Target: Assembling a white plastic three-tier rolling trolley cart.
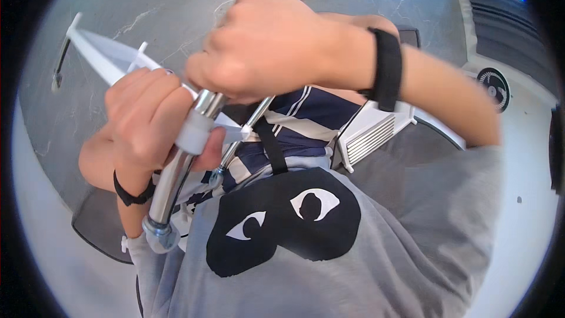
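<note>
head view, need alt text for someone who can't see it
The right hand grips a shiny metal pole just above its white collar, while the left hand holds it at the collar. Behind are striped shorts and a gray shirt with a black, wide-eyed print.

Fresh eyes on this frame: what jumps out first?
The black print with white eyes on the grey shirt, low centre. Next, the chrome tube slanting at left of centre, its white collar beside the left grip; the right grip is closed above that collar.
</note>
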Available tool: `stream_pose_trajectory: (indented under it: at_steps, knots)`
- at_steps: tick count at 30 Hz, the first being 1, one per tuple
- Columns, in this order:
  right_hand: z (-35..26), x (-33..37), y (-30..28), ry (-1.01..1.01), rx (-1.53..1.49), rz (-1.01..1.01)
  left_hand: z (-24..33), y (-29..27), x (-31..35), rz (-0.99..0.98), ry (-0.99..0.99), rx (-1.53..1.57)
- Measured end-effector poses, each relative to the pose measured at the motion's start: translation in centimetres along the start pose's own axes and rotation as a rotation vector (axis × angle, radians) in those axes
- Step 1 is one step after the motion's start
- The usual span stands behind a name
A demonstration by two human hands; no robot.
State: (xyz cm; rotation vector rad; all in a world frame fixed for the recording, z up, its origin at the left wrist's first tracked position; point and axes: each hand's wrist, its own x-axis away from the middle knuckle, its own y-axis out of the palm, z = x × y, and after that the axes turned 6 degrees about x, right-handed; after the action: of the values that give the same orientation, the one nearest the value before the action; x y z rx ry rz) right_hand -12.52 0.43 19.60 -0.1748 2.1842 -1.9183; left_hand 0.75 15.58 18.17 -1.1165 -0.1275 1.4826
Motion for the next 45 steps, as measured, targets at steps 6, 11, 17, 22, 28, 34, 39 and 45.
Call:
stream_pose_trajectory:
  at_steps: [6,11,17,22,28,34,39,45]
  knots:
    - [6.3,8.5,3.4,0.570,0.250,0.809,0.5,-1.1,1.5,0.170,0.002,-0.006]
    - [7.8,16.4,-1.7,0.807,0.459,0.599,0.5,-2.4,3.3,0.239,-0.020,-0.035]
    - [5.4,42.0,-1.7,1.642,0.194,0.398,-0.5,-0.9,1.4,0.202,0.028,0.079]
    - [-2.0,50.5,12.4,2.131,-0.455,0.162,0.5,-1.3,2.0,0.160,-0.055,-0.006]
    - [-11.4,56.4,22.3,2.430,-0.665,0.432,-1.5,-1.0,1.8,-0.003,0.008,0.035]
    - [-13.3,50.5,22.4,2.146,-0.106,0.057,-1.1,-0.8,1.6,-0.036,-0.043,-0.006]
    - [-16.3,46.9,22.5,1.919,0.146,-0.145,-1.4,-0.8,1.5,-0.028,-0.080,0.022]
    - [-14.4,41.0,19.8,1.685,0.269,0.293,-2.0,-1.3,2.6,0.137,-0.141,-0.048]
